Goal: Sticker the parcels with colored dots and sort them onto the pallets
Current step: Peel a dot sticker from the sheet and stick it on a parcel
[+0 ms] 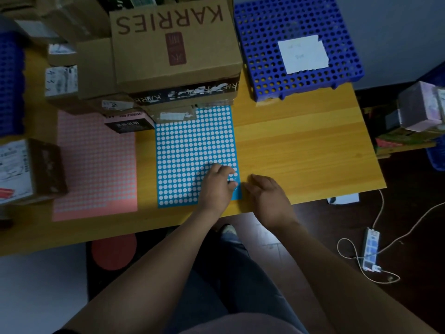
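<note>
- Head view: we take the blue sticker sheet as our landmark. The left hand lies on its near right corner with the fingers curled down over the dots. We cannot tell whether a dot is pinched yet.
- The right hand rests on the table just right of the sheet. Its fingers are loosely stretched toward the sheet's edge and hold nothing we can see.
- Risk: the sheet seems weakly pinned at this corner, so a peel could lift or slide it, and the dot may fold onto itself.
- The parcels are stacked at the sheet's far end, overlapping its far edge. A tug on the sheet could drag or unsettle the lower boxes.
- The pink sticker sheet lies left of the blue one, and the blue pallet stands beyond its far right corner. In this dim light, a colour or pallet mix-up looks possible to us.
</note>
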